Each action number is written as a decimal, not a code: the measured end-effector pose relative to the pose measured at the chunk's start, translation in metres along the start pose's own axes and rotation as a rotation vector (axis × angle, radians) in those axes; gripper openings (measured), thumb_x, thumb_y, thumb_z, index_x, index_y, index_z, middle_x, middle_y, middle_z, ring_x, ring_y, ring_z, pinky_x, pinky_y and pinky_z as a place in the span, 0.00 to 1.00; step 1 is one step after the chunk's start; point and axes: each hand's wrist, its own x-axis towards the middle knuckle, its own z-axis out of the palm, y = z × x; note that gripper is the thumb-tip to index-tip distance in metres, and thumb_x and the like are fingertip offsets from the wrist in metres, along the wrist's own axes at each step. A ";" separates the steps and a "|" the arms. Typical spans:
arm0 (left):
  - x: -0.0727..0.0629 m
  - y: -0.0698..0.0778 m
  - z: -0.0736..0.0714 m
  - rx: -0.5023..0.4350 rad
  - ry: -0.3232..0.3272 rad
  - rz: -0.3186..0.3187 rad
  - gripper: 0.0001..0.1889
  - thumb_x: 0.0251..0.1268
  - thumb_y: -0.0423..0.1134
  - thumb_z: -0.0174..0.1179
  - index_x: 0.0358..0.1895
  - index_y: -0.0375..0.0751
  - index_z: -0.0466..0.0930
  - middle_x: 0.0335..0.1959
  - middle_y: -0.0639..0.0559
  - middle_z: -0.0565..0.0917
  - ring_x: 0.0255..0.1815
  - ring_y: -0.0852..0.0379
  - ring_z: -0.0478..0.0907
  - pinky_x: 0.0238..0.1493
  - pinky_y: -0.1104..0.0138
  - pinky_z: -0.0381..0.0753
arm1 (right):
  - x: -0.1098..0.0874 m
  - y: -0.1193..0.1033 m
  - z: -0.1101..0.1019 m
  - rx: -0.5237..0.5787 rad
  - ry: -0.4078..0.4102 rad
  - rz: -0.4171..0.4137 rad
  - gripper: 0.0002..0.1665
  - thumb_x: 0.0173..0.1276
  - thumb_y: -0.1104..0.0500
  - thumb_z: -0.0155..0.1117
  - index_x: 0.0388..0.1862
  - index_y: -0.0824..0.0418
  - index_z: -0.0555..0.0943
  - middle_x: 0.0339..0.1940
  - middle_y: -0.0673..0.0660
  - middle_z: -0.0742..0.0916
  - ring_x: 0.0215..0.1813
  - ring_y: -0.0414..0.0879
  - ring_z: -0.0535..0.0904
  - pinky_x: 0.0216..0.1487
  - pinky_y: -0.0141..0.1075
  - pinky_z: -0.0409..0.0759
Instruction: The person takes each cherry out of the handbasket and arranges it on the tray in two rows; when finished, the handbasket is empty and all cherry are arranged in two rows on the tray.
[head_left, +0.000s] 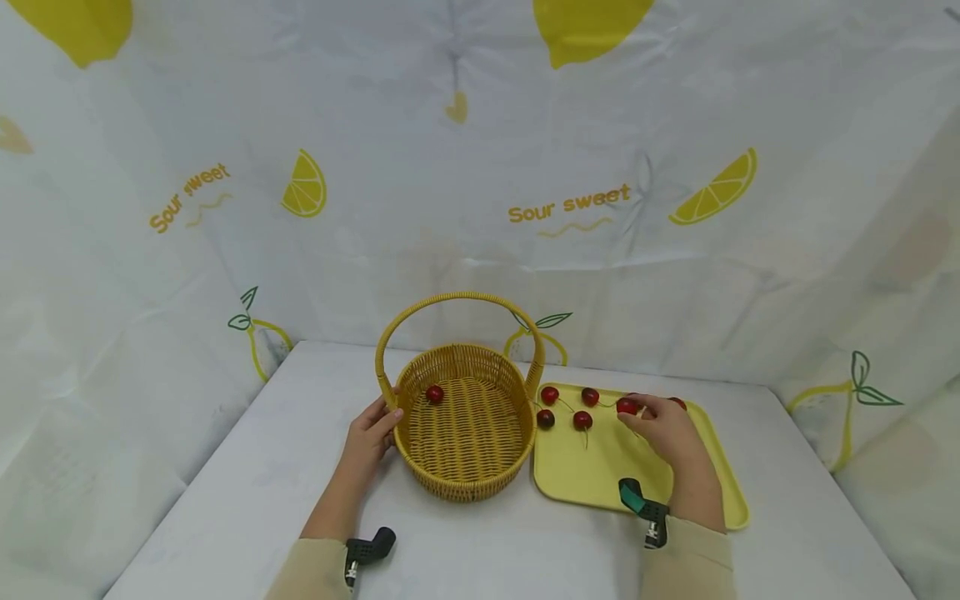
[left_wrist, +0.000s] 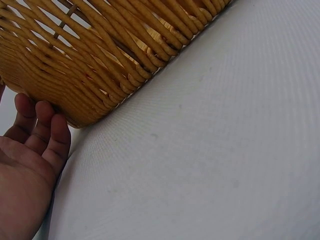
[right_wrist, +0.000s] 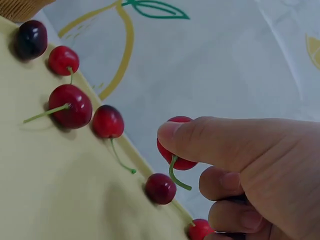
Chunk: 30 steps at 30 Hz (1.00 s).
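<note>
On the left side of the yellow wicker basket (head_left: 465, 485), my left hand (head_left: 367, 435) grips the rim, thumb over the edge and the other fingers against the outer wall. One red cherry (head_left: 434, 394) lies inside the basket, near its left wall. My right hand (head_left: 669, 432) is above the back of the yellow tray (head_left: 592, 485). Between thumb and finger it pinches a red cherry (right_wrist: 186, 164) with a green stem hanging down. Several more cherries lie along the tray's back edge, among them a dark one (right_wrist: 31, 40) and a bright red one (right_wrist: 108, 121).
The basket's tall arched handle (head_left: 465, 296) stands upright over it. The tray sits right beside the basket, on the white-covered table (head_left: 247, 492). Behind rises a white cloth backdrop (head_left: 420, 225) with lemon prints.
</note>
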 end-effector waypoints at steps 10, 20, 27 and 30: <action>-0.001 0.001 0.001 0.012 -0.001 0.001 0.27 0.73 0.40 0.63 0.73 0.46 0.73 0.57 0.37 0.79 0.43 0.55 0.80 0.40 0.68 0.83 | 0.008 0.026 0.020 -0.060 0.008 0.111 0.34 0.71 0.50 0.68 0.66 0.73 0.76 0.40 0.66 0.82 0.38 0.56 0.74 0.42 0.48 0.73; 0.000 0.002 0.002 0.014 0.007 -0.004 0.27 0.73 0.40 0.62 0.74 0.45 0.72 0.58 0.35 0.77 0.42 0.56 0.79 0.39 0.68 0.83 | 0.005 0.023 0.019 -0.038 -0.001 0.141 0.34 0.70 0.49 0.68 0.65 0.71 0.77 0.54 0.73 0.83 0.48 0.62 0.76 0.55 0.58 0.74; 0.000 0.002 0.002 0.013 0.011 -0.009 0.26 0.74 0.39 0.62 0.74 0.46 0.73 0.60 0.34 0.77 0.44 0.55 0.79 0.40 0.69 0.83 | 0.002 0.009 0.004 -0.048 0.012 0.103 0.36 0.71 0.48 0.68 0.67 0.73 0.75 0.33 0.62 0.79 0.33 0.54 0.72 0.34 0.44 0.72; -0.001 0.002 0.002 0.015 0.006 -0.007 0.26 0.74 0.40 0.62 0.74 0.47 0.73 0.62 0.35 0.77 0.45 0.55 0.79 0.41 0.69 0.82 | -0.004 -0.005 -0.005 -0.006 0.029 0.084 0.37 0.72 0.46 0.67 0.68 0.71 0.75 0.24 0.54 0.71 0.25 0.49 0.65 0.26 0.39 0.64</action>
